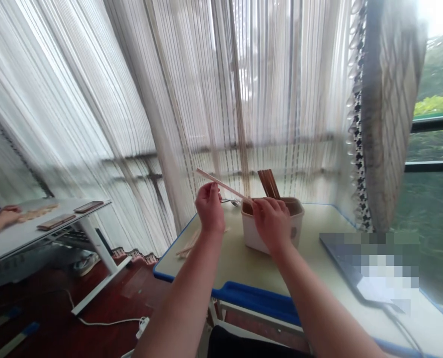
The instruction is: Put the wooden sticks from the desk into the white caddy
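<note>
One pale stick (233, 190) slants across the centre of the frame, upper end leftward, pinched near its middle by the fingertips of the left hand (210, 206) and held at its lower right end by the bent fingers of the right hand (273, 221). Just behind the right hand stands a whitish container (298, 214) bearing upright brown sticks (269, 184); a spoon (235, 203) shows beside the left hand, its contact unclear. Loose pale sticks (187, 248) lie left of centre on the blue-edged table (236, 268), with another person's hand (10, 215) at far left.
</note>
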{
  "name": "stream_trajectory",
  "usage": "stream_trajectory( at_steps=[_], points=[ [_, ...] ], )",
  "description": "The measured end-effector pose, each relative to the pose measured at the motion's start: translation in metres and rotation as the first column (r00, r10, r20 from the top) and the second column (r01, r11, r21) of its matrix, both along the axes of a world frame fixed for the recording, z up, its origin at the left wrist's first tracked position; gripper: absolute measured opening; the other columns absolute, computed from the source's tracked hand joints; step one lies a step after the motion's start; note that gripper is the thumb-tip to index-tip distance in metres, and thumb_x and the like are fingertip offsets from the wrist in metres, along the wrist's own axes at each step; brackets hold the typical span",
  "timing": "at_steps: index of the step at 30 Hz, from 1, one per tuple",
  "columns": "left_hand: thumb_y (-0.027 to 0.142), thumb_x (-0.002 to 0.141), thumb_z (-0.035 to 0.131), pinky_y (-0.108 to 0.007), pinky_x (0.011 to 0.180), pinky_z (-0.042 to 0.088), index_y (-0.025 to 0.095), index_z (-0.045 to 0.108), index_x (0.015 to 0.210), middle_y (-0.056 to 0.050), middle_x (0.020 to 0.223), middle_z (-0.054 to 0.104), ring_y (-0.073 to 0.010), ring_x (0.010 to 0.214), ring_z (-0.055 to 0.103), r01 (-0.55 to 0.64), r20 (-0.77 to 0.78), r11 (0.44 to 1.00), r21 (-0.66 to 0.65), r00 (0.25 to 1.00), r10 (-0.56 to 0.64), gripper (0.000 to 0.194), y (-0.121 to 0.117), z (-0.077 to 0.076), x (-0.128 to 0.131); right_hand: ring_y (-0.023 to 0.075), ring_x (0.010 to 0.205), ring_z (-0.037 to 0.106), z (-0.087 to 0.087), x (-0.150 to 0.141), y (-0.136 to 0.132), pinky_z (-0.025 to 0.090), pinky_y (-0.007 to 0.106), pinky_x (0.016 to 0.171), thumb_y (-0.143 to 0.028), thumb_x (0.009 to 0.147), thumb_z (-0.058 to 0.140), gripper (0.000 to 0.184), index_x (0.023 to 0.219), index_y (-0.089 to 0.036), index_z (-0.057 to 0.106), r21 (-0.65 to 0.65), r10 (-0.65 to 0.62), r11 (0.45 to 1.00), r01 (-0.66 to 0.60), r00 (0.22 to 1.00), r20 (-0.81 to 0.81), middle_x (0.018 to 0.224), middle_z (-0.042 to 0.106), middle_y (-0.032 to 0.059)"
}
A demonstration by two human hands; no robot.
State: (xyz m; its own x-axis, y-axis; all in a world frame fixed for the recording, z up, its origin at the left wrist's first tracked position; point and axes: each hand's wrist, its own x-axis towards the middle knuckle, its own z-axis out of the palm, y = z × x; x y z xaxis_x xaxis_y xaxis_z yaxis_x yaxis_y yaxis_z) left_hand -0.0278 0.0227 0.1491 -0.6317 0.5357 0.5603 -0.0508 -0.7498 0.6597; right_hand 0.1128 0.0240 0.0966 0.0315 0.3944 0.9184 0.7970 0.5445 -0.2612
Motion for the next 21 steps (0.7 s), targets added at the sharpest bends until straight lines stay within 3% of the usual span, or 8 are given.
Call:
stream_trajectory(
  at_steps=[4, 10, 16, 21],
  points=[
    [0.035, 0.073, 0.057, -0.018, 0.046, 0.032, 0.015, 0.056, 0.076, 0.003, 0.059, 0.050, -0.0054, 0.048, 0.042, -0.102, -0.104, 0.993, -0.055, 0.990, 0.096, 0.020, 0.004, -0.005, 0.017, 0.0216, 0.093, 0.046, -0.002, -0.003, -0.003, 0.029, 0.033, 0.080, -0.029, 0.083, 0.047, 0.020, 0.093, -0.021, 0.063, -0.049, -0.048, 0.998, 0.047, 0.999, -0.009, 0.096, 0.063, 0.0056],
    [0.033, 0.070, 0.059, -0.020, 0.053, 0.037, 0.016, 0.060, 0.071, 0.001, 0.059, 0.054, -0.0090, 0.054, 0.047, -0.228, -0.276, 0.970, -0.080, 0.940, 0.198, 0.018, 0.005, -0.013, 0.039, 0.0212, 0.088, 0.046, -0.001, -0.004, -0.009, 0.025, 0.034, 0.078, -0.028, 0.082, 0.046, 0.021, 0.088, -0.020, 0.064, -0.113, -0.062, 0.992, 0.062, 0.998, 0.010, 0.083, 0.065, 0.0061],
    [0.030, 0.068, 0.060, -0.020, 0.050, 0.037, 0.015, 0.062, 0.068, 0.001, 0.056, 0.055, -0.0089, 0.051, 0.048, -0.138, -0.305, 0.975, -0.174, 0.949, 0.080, 0.015, 0.019, -0.013, 0.037, 0.0220, 0.082, 0.047, 0.000, 0.006, -0.001, 0.024, 0.035, 0.074, -0.029, 0.080, 0.047, 0.021, 0.076, -0.020, 0.065, -0.170, -0.072, 0.983, 0.075, 0.997, 0.022, 0.077, 0.066, 0.0055],
    [0.040, 0.071, 0.058, -0.020, 0.051, 0.038, 0.016, 0.067, 0.078, -0.001, 0.066, 0.061, -0.0086, 0.053, 0.048, -0.137, -0.400, 0.982, -0.130, 0.914, 0.075, 0.026, 0.026, -0.001, 0.031, 0.0218, 0.080, 0.048, 0.001, 0.011, 0.000, 0.024, 0.036, 0.073, -0.027, 0.079, 0.047, 0.022, 0.071, -0.019, 0.066, -0.190, -0.078, 0.978, 0.082, 0.997, 0.027, 0.070, 0.066, 0.0052]
  ],
)
